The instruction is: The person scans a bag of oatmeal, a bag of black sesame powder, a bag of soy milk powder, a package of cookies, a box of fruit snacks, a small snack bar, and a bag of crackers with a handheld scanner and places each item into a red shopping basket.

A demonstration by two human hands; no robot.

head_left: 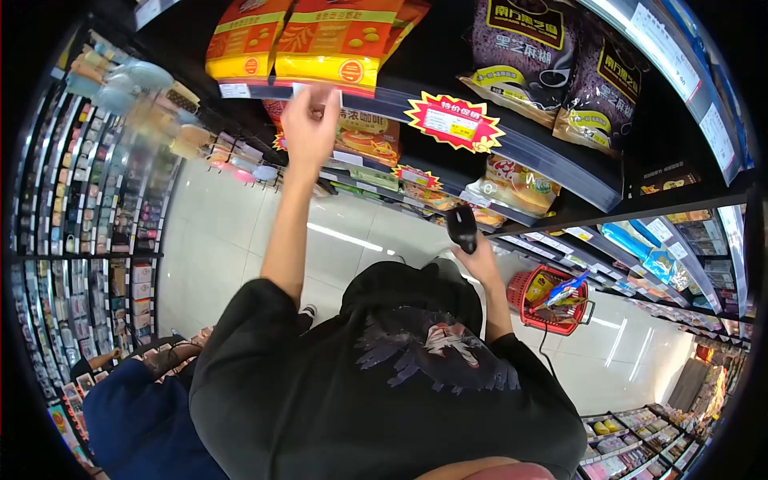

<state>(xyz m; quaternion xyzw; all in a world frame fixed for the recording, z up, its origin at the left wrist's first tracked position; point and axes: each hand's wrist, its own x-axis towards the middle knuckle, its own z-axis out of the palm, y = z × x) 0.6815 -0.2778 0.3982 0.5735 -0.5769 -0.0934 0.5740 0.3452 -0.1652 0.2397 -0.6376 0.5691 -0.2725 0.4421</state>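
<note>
My left hand (312,128) is raised to the shelf edge below the orange and yellow bags (332,40). Its fingers are curled in a pinch at a small white price label (299,88). Lower and to the right, my right hand (482,260) is wrapped round the handle of a black handheld scanner (462,226), whose head points up toward the shelves. A red and yellow promotion tag (454,122) sits on the shelf edge between the orange bags and the dark purple bags (520,60).
A red basket (520,292) with packaged goods stands on the floor at right, near a black cable (545,344). Another person in dark blue (148,420) is at lower left. Racks of small goods (80,184) line the left side. Lower shelves hold more packets (516,186).
</note>
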